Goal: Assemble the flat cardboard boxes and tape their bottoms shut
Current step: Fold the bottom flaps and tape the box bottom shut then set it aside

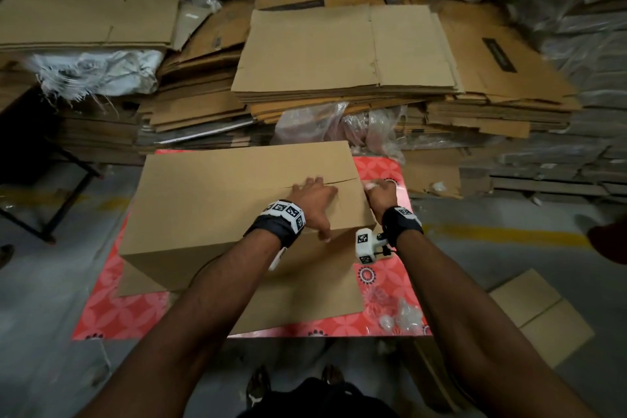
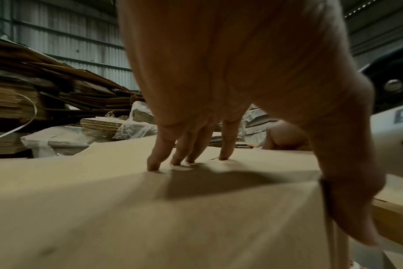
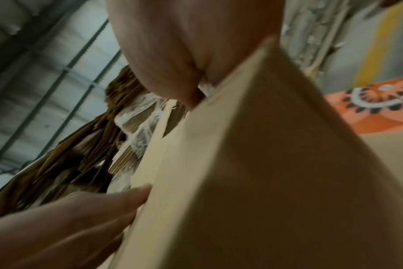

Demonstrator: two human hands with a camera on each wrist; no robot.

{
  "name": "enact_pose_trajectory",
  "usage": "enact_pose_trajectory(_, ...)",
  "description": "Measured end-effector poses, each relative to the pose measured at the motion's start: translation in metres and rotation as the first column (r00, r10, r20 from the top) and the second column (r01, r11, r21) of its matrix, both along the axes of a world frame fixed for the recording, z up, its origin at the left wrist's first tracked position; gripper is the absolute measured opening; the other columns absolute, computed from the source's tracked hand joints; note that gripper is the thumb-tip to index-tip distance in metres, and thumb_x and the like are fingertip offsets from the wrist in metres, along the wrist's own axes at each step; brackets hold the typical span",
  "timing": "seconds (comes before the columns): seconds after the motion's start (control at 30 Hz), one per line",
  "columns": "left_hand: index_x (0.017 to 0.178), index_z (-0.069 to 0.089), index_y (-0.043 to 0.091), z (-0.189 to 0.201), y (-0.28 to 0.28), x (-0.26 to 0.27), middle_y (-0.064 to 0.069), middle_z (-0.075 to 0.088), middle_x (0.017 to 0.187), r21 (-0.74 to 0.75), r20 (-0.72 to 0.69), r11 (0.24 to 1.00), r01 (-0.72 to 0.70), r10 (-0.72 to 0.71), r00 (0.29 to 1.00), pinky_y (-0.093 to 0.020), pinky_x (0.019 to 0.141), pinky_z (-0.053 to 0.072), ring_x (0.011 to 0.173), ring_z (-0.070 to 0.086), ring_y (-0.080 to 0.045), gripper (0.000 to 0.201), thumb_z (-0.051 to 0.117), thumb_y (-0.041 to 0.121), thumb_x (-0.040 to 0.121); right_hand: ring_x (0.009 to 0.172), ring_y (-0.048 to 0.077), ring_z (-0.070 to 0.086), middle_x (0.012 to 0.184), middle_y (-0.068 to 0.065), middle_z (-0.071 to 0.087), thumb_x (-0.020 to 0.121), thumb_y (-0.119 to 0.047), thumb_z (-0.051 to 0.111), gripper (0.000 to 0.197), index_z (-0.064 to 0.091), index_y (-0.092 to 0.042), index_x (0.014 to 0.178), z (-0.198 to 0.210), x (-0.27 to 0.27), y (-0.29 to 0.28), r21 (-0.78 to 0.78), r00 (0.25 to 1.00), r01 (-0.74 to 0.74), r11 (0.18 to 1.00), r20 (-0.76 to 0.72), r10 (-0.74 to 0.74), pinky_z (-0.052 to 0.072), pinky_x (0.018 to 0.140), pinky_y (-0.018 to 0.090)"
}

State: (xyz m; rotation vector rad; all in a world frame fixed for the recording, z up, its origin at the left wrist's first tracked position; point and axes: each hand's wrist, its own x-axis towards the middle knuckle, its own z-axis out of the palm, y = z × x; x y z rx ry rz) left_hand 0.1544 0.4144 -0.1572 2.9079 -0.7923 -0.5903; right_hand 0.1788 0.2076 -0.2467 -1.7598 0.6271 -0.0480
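Observation:
A brown cardboard box [image 1: 220,200] stands on the red patterned table [image 1: 383,285] with its closed flaps facing up. The flap seam shows near the box's right end. My left hand [image 1: 314,195] lies spread on top. Its straight fingertips [image 2: 153,163] press the flaps [image 2: 104,209] beside the seam, and the thumb hangs over the near edge. My right hand [image 1: 381,193] is curled at the top right edge of the box [image 3: 265,182]. It pinches a pale, clear bit of tape [image 3: 206,87] against that edge. The tape roll is hidden.
Tall stacks of flat cardboard [image 1: 342,51], some under plastic wrap, fill the space behind the table. Another flat sheet [image 1: 298,305] lies under the box. Crumpled clear scraps [image 1: 403,316] sit on the table's near right corner. A closed box [image 1: 539,316] is on the floor at right, a black frame [image 1: 51,200] at left.

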Motion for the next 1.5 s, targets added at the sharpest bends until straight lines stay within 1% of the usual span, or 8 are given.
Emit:
enact_pose_trajectory(0.23, 0.145, 0.042, 0.023, -0.001, -0.002, -0.004, -0.014, 0.039, 0.147, 0.007, 0.027, 1.000, -0.009, 0.009, 1.000, -0.058, 0.104, 0.042, 0.133, 0.039, -0.036, 0.119, 0.091, 0.052, 0.041, 0.082, 0.040, 0.069, 0.084, 0.017, 0.069, 0.081, -0.018, 0.053, 0.018, 0.068, -0.008, 0.084, 0.014, -0.007, -0.013, -0.294, 0.960, -0.279, 0.914, -0.064, 0.273, 0.058, 0.074, 0.052)
enact_pose_trajectory(0.4, 0.137, 0.047, 0.024, -0.004, -0.005, -0.003, -0.015, 0.038, 0.145, 0.012, 0.045, 0.999, -0.029, 0.029, 0.999, -0.060, 0.103, 0.041, 0.131, 0.039, -0.037, 0.112, 0.086, 0.053, 0.036, 0.066, 0.031, 0.064, 0.067, 0.008, 0.064, 0.082, -0.001, 0.060, 0.020, 0.067, -0.014, 0.068, -0.001, -0.039, -0.028, -0.061, 0.975, -0.184, 0.981, -0.140, 0.174, 0.056, 0.065, 0.038)
enact_pose_trajectory(0.53, 0.127, 0.050, 0.022, -0.004, -0.012, -0.003, -0.016, 0.041, 0.139, 0.029, 0.063, 0.999, -0.041, 0.039, 0.997, -0.059, 0.103, 0.040, 0.128, 0.040, -0.038, 0.101, 0.083, 0.049, 0.035, 0.072, 0.025, 0.052, 0.084, 0.012, 0.060, 0.068, -0.019, 0.057, 0.008, 0.060, -0.014, 0.073, 0.002, -0.082, -0.032, 0.180, 0.991, -0.109, 0.978, -0.059, 0.122, 0.046, 0.070, 0.037)
enact_pose_trajectory(0.67, 0.144, 0.040, 0.013, -0.010, -0.027, -0.011, -0.024, 0.032, 0.153, 0.036, 0.162, 0.999, -0.012, 0.006, 0.987, -0.065, 0.111, 0.030, 0.143, 0.028, -0.044, 0.110, 0.079, 0.056, 0.051, 0.092, 0.029, 0.053, 0.102, 0.016, 0.059, 0.073, -0.039, 0.054, 0.018, 0.057, -0.022, 0.080, -0.016, -0.121, -0.047, -0.157, 0.983, -0.175, 0.972, -0.089, 0.163, 0.039, 0.080, 0.037)
enact_pose_trajectory(0.83, 0.162, -0.009, 0.017, -0.039, -0.053, -0.030, -0.024, -0.016, 0.167, 0.013, 0.105, 1.000, 0.023, -0.024, 0.994, -0.074, 0.116, 0.000, 0.154, -0.011, -0.047, 0.132, 0.074, 0.068, 0.074, 0.108, 0.022, 0.028, 0.115, 0.011, 0.036, 0.078, -0.042, 0.042, 0.036, 0.072, -0.024, 0.087, -0.042, -0.196, -0.057, -0.421, 0.966, -0.228, 0.878, -0.209, 0.151, 0.014, 0.086, 0.023)
enact_pose_trajectory(0.97, 0.160, -0.017, 0.013, -0.051, -0.054, -0.036, -0.029, -0.018, 0.165, 0.039, 0.170, 0.999, 0.035, -0.041, 0.985, -0.077, 0.114, -0.001, 0.152, -0.012, -0.051, 0.138, 0.070, 0.073, 0.072, 0.108, 0.032, 0.041, 0.112, 0.015, 0.049, 0.081, -0.035, 0.031, 0.052, 0.075, -0.014, 0.099, -0.067, -0.254, -0.065, -0.583, 0.932, -0.359, 0.729, -0.269, 0.243, 0.030, 0.104, 0.039)
enact_pose_trajectory(1.2, 0.160, -0.017, 0.014, -0.056, -0.051, -0.034, -0.028, -0.018, 0.165, 0.013, 0.173, 0.999, 0.048, -0.049, 0.984, -0.075, 0.115, -0.002, 0.153, -0.013, -0.049, 0.135, 0.066, 0.076, 0.074, 0.102, 0.024, 0.063, 0.109, -0.001, 0.068, 0.084, 0.003, 0.060, 0.065, 0.057, -0.034, 0.137, -0.052, -0.278, -0.054, -0.721, 0.915, -0.389, 0.573, -0.376, 0.149, 0.056, 0.072, 0.037)
enact_pose_trajectory(1.5, 0.161, -0.016, 0.014, -0.058, -0.051, -0.034, -0.028, -0.017, 0.165, -0.017, 0.201, 0.999, 0.045, -0.041, 0.979, -0.075, 0.116, 0.000, 0.153, -0.012, -0.049, 0.130, 0.063, 0.076, 0.077, 0.103, 0.030, 0.066, 0.110, 0.004, 0.071, 0.094, -0.014, 0.058, 0.024, 0.065, -0.020, 0.117, -0.066, -0.287, -0.064, -0.698, 0.906, -0.375, 0.610, -0.414, 0.084, 0.054, 0.075, 0.040)
